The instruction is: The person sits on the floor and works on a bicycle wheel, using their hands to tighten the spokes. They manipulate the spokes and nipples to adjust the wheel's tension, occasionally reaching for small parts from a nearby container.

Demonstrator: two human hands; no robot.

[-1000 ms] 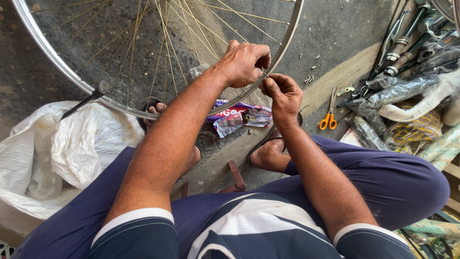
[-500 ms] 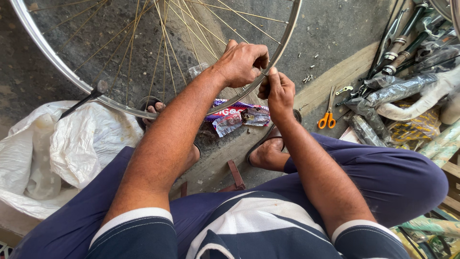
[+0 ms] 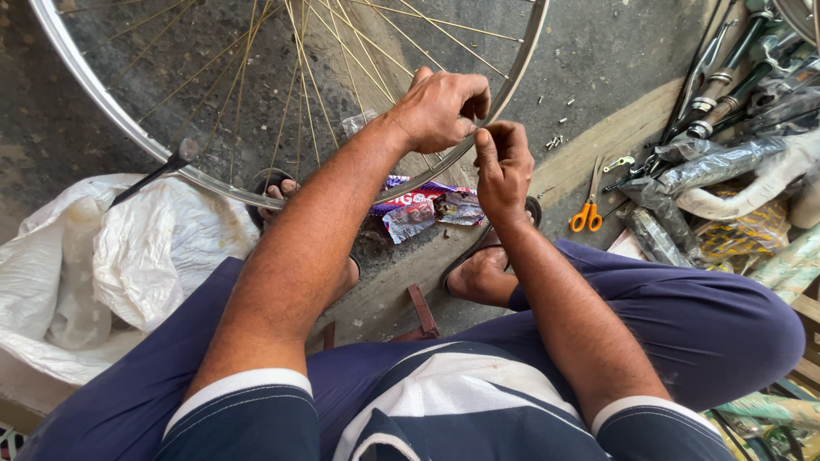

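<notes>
Head view: bicycle wheel rim stands upright on the concrete floor in front of the seated person, brass-coloured spokes fanning up out of frame. Left hand sits on the rim's lower right arc, fingers curled shut over the rim edge. Right hand just beside it, touching the rim, thumb and fingertips pinched together on something small at the rim – can't tell what, too small. Both sandalled feet under the wheel; crumpled snack wrappers lie on the floor between them. White plastic sack lies left of the knee. Orange-handled scissors lie on the floor to the right, near a pile of wrapped bike parts
</notes>
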